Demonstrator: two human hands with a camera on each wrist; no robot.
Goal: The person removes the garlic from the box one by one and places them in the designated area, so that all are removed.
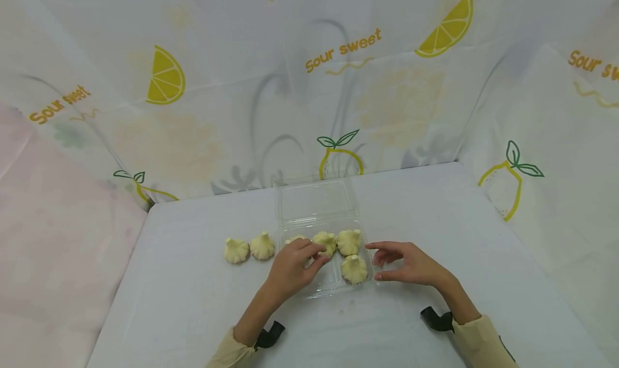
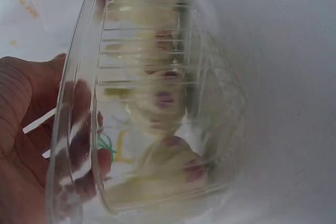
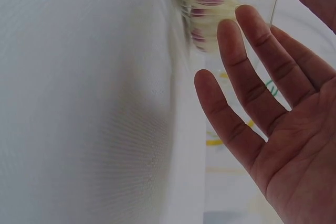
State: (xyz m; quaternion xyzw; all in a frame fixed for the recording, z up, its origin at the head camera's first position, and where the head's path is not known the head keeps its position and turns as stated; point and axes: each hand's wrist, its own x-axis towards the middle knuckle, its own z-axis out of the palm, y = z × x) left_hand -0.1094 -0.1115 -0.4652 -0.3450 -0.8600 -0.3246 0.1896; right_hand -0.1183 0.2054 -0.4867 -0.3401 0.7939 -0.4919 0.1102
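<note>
A clear plastic clamshell box (image 1: 333,290) lies with its lid (image 1: 316,201) folded back. Several pale garlic bulbs sit inside; one is at the back right (image 1: 349,242), another in front of it (image 1: 354,269). My left hand (image 1: 292,266) reaches over the box, fingertips overlapping the back middle bulb (image 1: 326,240) and partly hiding a bulb (image 1: 294,239) to its left. In the left wrist view, the hand (image 2: 26,124) shows behind the clear wall, thumb and fingers apart. My right hand (image 1: 403,263) is beside the box's right edge, fingers spread around nothing in the right wrist view.
Two more garlic bulbs lie on the white table (image 1: 179,282) left of the box, one farther left (image 1: 236,250) and one nearer it (image 1: 262,246). A lemon-printed cloth (image 1: 242,126) hangs behind and at the sides. Black wrist mounts (image 1: 437,318) sit below the hands.
</note>
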